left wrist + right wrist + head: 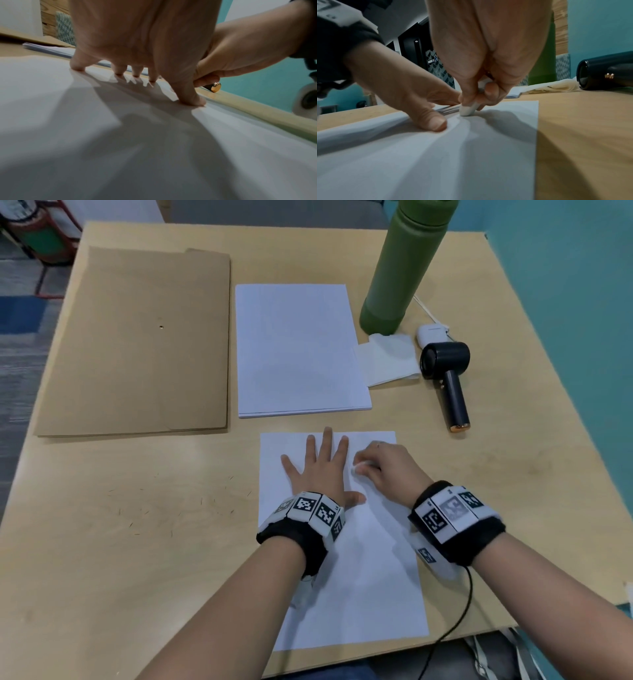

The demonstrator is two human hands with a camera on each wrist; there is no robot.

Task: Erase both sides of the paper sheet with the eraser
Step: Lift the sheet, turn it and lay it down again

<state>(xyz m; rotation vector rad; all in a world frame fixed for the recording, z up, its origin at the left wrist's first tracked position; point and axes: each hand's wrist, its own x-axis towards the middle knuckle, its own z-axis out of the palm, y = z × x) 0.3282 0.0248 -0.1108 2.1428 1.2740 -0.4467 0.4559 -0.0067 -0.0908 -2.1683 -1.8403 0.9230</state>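
**Eraser down on the sheet, far right corner**

Your left hand [317, 470] lies flat on the paper sheet [356, 587], fingers straight and spread, thumb [435, 121] pressing just beside the eraser. Your right hand [387, 470] pinches the white eraser [468, 110] between thumb and fingertips; its lower end touches the sheet near the far right corner. The paper ripples slightly between thumb and eraser.

The sheet lies at the near edge of the table [137, 542]. Beyond the sheet: a stack of white paper [298, 347]. Left of the stack: a brown envelope [144, 337]. Right of the stack: a green bottle [404, 265], a folded tissue [387, 359], a small dark handheld fan [445, 371], a white earbud case [430, 333].
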